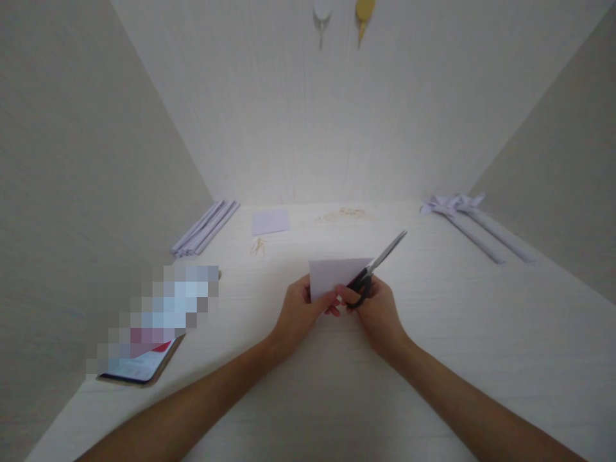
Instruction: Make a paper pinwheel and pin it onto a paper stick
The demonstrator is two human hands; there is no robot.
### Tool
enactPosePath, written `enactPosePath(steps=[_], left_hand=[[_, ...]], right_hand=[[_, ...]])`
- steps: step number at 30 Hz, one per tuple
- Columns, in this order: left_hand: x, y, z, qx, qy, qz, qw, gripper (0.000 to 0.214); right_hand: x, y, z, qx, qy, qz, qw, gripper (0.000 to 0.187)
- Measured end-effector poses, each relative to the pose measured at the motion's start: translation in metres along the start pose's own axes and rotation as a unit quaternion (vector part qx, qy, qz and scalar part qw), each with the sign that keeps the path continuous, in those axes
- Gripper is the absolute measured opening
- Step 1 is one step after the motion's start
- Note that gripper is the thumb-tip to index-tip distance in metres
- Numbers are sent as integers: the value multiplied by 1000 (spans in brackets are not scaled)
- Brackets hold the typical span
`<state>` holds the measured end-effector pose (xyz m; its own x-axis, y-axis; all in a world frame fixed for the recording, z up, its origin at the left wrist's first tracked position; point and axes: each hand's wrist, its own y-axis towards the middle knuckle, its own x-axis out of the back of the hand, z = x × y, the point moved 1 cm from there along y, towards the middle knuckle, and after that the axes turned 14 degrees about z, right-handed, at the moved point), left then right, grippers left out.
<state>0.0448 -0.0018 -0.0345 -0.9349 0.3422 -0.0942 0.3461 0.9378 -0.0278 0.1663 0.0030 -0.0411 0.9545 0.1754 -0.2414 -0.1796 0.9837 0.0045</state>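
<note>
Pale, faintly streaked table [308, 398]. On it, at back left: paper rolls [206, 229], then flat paper square [270, 222], thin tan strands [258, 246] just before it; further right, tan bits [352, 212], two flared paper tubes [476, 237]. Nearer, left: phone [139, 370].

A pale back wall [298, 115] fills the upper middle of the frame, a white hook [322, 11] and yellow hook [364, 13] near the top edge. A greyer left wall [91, 147] and right wall [563, 160] flank a whitish, softly lit tabletop [481, 314].

free: right-front tabletop [486, 340] | obstacles: phone [156, 330] left, paper rolls [206, 228] at both back corners
</note>
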Motion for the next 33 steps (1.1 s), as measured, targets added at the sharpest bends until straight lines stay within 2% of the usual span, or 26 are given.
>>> enactPosePath(steps=[8,12,14,16,22,33], left_hand=[[5,-1,0,6,-32,35,999,24],[13,3,3,-12,-118,107,987,38],[17,6,5,-5,-173,152,973,48],[19,9,7,9,-204,172,964,58],[19,8,10,23,-198,146,969,61],[18,8,10,26,-198,147,969,62]], right_hand=[[4,0,0,-9,-23,11,1000,21],[9,3,-2,-22,15,23,999,23],[12,5,-3,-27,31,25,999,23],[13,5,-4,-33,37,28,998,24],[12,4,-6,-36,27,54,998,23],[13,3,-6,-33,32,62,997,22]])
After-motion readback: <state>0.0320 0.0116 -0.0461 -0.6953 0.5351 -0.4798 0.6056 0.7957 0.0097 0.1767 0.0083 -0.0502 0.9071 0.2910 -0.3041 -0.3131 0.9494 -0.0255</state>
